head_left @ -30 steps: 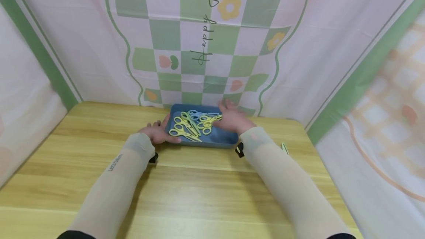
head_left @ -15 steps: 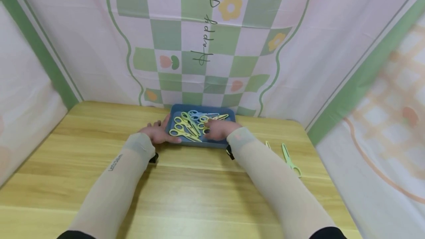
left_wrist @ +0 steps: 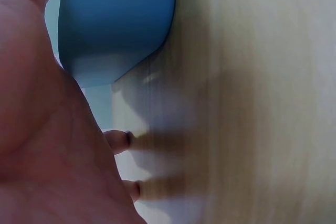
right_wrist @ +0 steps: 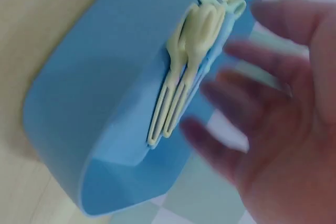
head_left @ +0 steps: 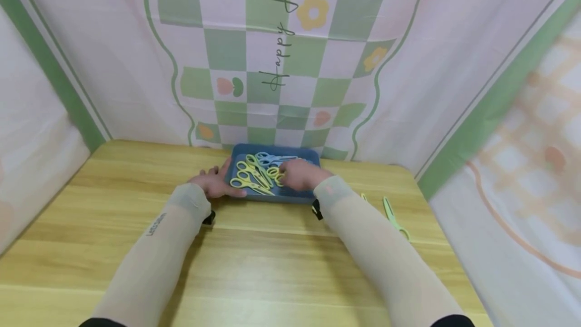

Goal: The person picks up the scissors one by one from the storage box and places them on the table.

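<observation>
A blue tray (head_left: 297,197) holding several scissors stands at the back of the table. Its left end has yellow scissors (head_left: 248,183), and blue scissors (head_left: 272,159) lie along the rear side. My left hand (head_left: 215,183) rests against the tray's left front corner, thumb along the front rim; the left wrist view shows two fingertips (left_wrist: 119,141) off the tray wall. Above the right part of the tray is my right hand (head_left: 299,174), its fingers spread and blurred in the right wrist view, near a pair of yellow scissors (right_wrist: 202,32). Nothing shows in its grasp.
Light green scissors (head_left: 394,219) lie on the wooden table (head_left: 272,271) to the right, partly behind the right sleeve (head_left: 363,236). A yellow tip (head_left: 363,197) pokes out beside that sleeve. A patterned cloth (head_left: 268,49) hangs right behind the tray.
My right hand has moved left and forward from the tray's right end to over the scissors. The shifted arm uncovers the light green scissors on the table. My left hand stays put.
</observation>
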The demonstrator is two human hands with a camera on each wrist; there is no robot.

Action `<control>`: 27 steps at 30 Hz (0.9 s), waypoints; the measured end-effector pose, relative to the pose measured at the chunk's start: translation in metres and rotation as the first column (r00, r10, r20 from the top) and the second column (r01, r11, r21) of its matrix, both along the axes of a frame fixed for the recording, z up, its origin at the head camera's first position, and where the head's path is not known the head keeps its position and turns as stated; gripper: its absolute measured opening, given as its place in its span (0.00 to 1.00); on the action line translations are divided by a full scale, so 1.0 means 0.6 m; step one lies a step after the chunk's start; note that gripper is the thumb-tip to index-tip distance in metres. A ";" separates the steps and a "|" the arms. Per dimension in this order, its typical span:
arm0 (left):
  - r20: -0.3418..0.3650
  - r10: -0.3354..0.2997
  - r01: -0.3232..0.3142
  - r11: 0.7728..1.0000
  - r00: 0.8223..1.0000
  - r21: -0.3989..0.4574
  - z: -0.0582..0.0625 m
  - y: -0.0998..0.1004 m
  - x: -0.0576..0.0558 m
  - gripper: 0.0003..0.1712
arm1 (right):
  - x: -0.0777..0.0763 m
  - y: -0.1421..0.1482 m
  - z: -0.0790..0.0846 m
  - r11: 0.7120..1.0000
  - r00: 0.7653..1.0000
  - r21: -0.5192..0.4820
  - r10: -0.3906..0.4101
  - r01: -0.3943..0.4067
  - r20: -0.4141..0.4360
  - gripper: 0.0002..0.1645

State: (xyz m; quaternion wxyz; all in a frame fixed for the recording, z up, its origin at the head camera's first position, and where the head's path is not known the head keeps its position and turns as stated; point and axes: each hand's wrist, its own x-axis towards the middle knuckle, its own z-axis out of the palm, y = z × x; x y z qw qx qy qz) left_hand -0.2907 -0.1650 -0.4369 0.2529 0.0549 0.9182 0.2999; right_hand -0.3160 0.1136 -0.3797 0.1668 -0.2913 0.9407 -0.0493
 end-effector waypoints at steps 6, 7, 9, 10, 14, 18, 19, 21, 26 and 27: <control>0.013 0.009 -0.009 1.000 1.000 -0.003 -0.017 -0.003 -0.013 0.83 | -0.016 0.013 0.002 0.950 0.959 -0.134 -0.284 0.282 0.001 0.24; 0.013 0.009 -0.009 1.000 1.000 -0.004 -0.017 -0.004 -0.013 0.83 | -0.017 0.014 0.003 0.938 0.949 -0.145 -0.315 0.315 0.028 0.23; 0.009 0.005 -0.005 1.000 1.000 -0.005 -0.018 -0.005 -0.012 0.84 | -0.017 0.013 0.004 0.916 0.929 -0.156 -0.359 0.369 0.087 0.18; 0.009 0.002 -0.002 1.000 1.000 -0.005 -0.018 -0.005 -0.012 0.84 | -0.017 0.013 0.004 0.912 0.924 -0.153 -0.369 0.381 0.103 0.17; 0.003 0.009 -0.009 1.000 1.000 -0.006 -0.017 -0.005 -0.012 0.82 | -0.013 0.005 0.000 0.898 0.907 -0.133 -0.406 0.418 0.113 0.20; -0.006 0.016 -0.016 1.000 1.000 -0.003 -0.013 -0.003 -0.007 0.80 | -0.010 -0.006 -0.006 0.888 0.894 -0.109 -0.443 0.448 0.066 0.18; -0.010 0.019 -0.019 1.000 1.000 0.002 -0.012 -0.003 -0.005 0.80 | -0.009 -0.009 -0.007 0.888 0.894 -0.099 -0.445 0.448 0.056 0.18; -0.014 0.014 -0.014 1.000 1.000 0.012 -0.012 -0.003 -0.004 0.81 | -0.008 -0.015 -0.007 0.886 0.889 -0.083 -0.454 0.457 0.055 0.16; -0.015 0.004 -0.004 1.000 1.000 0.022 0.000 0.000 0.003 0.80 | -0.006 -0.024 -0.005 0.853 0.853 -0.044 -0.515 0.520 0.085 0.16; -0.018 0.004 -0.003 1.000 1.000 0.020 0.000 0.000 0.003 0.79 | -0.006 -0.025 -0.005 0.847 0.846 -0.035 -0.526 0.530 0.085 0.17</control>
